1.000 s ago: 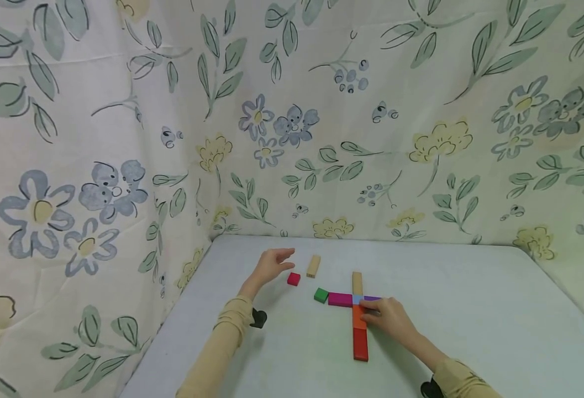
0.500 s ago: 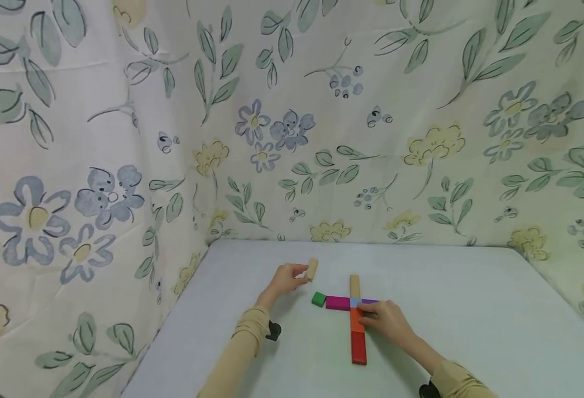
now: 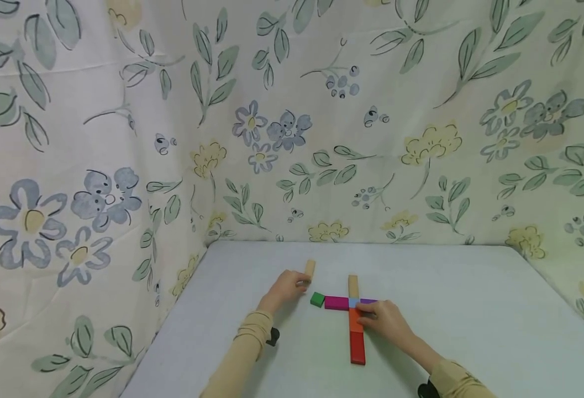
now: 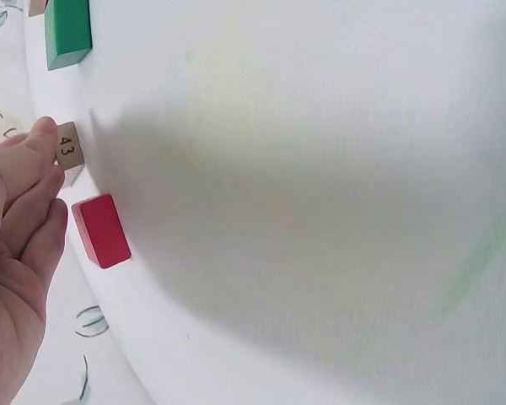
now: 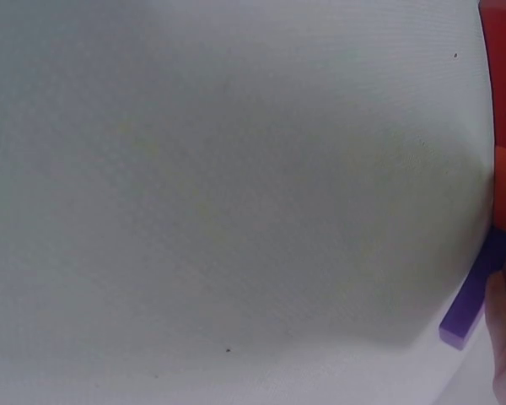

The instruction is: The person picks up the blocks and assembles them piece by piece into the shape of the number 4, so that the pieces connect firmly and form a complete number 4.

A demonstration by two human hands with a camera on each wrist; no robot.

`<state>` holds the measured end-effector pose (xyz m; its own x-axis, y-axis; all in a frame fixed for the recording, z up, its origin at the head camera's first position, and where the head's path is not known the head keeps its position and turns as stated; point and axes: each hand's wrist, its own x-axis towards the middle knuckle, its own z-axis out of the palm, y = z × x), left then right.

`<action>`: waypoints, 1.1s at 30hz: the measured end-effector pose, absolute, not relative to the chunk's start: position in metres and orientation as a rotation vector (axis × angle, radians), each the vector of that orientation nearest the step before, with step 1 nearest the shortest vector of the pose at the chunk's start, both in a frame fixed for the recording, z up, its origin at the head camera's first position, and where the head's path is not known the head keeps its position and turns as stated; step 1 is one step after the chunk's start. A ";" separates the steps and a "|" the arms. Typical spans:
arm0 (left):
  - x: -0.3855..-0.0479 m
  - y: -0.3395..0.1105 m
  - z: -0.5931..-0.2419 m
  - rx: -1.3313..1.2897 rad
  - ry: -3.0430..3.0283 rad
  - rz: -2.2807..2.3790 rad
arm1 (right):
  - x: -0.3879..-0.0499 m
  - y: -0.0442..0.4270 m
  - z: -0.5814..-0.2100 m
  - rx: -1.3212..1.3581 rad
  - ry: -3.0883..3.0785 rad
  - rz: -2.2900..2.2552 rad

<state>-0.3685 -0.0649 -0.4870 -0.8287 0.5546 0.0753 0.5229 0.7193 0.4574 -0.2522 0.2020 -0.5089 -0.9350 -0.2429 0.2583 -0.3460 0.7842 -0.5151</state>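
My left hand point(image 3: 288, 287) pinches the near end of a plain wooden block point(image 3: 310, 267); that block's end, marked 43, shows in the left wrist view. Close under those fingers lies a small red block point(image 4: 107, 232), hidden by the hand in the head view. My right hand point(image 3: 390, 326) rests its fingertips at the centre of a flat cross of blocks, touching the light blue block point(image 3: 353, 302) and the orange block point(image 3: 355, 319). The purple block point(image 5: 470, 305) lies beneath these fingers, partly covered in the head view.
The cross also has a magenta block point(image 3: 336, 303) to the left, a wooden block point(image 3: 353, 286) at the far end and a red block point(image 3: 357, 348) at the near end. A green block point(image 3: 317, 299) touches the magenta one. Floral cloth point(image 3: 331, 182) hangs behind the white table point(image 3: 451, 298).
My left hand has come right and nearer, from above the small red block to the wooden block, and taken hold of it. The right hand stays at the cross.
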 end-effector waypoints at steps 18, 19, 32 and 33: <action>-0.396 -0.064 -0.467 0.831 2.835 0.849 | -0.250 0.203 -0.509 0.501 -2.749 0.789; -0.399 -0.062 -0.466 0.823 2.826 0.838 | -0.250 0.203 -0.508 0.510 -2.745 0.783; -0.420 -0.061 -0.477 0.753 2.730 0.766 | -0.252 0.203 -0.509 0.489 -2.758 0.800; -0.421 -0.061 -0.478 0.748 2.723 0.769 | -0.252 0.203 -0.510 0.492 -2.759 0.803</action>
<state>-0.4211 -0.0606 -0.4783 -0.8479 0.5262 -0.0652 0.4143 0.7343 0.5377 -0.2518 0.2029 -0.5096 -0.9183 -0.2538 0.3038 -0.3772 0.7939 -0.4769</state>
